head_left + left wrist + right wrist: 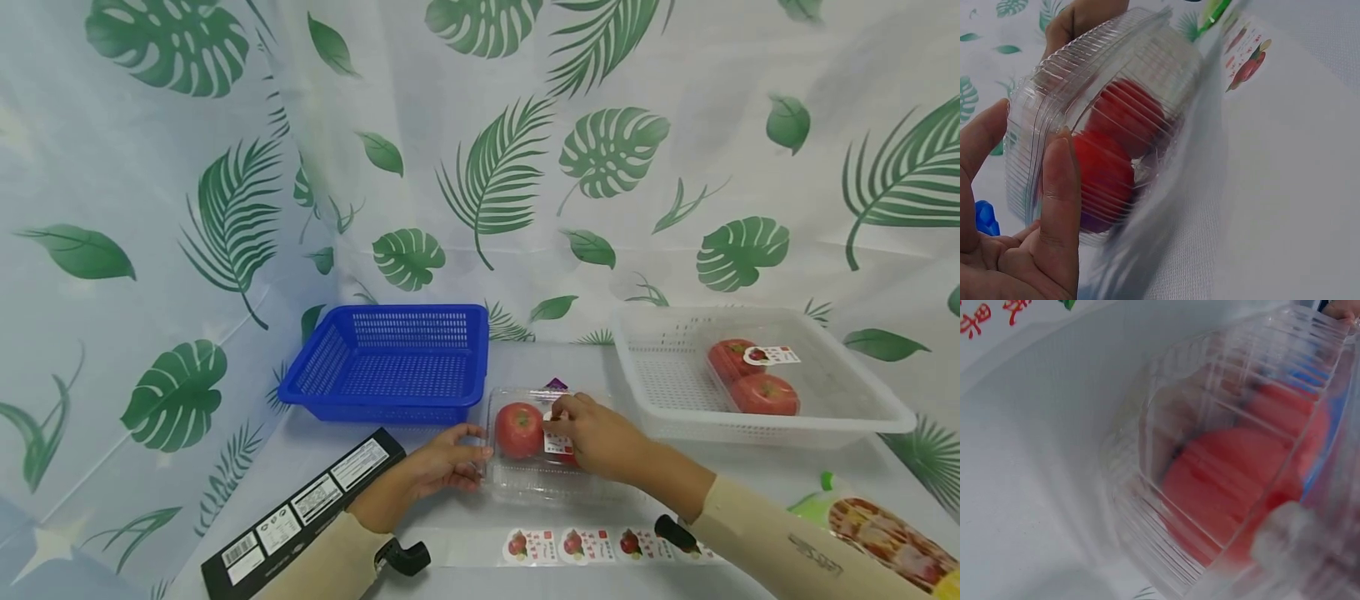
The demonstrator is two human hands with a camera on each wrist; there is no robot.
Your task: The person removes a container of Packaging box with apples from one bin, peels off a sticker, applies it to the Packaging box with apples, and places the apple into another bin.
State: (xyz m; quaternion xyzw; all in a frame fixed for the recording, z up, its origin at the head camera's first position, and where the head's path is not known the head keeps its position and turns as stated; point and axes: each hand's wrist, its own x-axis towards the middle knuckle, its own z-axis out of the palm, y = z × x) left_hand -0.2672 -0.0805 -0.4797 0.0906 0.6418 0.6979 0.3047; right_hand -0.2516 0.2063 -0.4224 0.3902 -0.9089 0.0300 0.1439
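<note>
A clear plastic clamshell box [525,483] stands at the middle of the table with its lid down. Inside lie two red fruits that look like apples [519,430]; the right one is mostly covered by a hand. My left hand [446,460] touches the box's left side, fingers fairly straight, with the box's edge between them in the left wrist view. With curled fingertips my right hand [600,437] pinches a white fruit label [557,444] at the lid's top. How much of the label is stuck down is hidden. The right wrist view is blurred.
A blue basket [408,412] stands behind on the left. At the right, a white basket [757,427] holds another labelled fruit box [765,393]. A label strip [573,546] lies in front, a black carton [300,508] at left, a colourful bag [888,533] at right.
</note>
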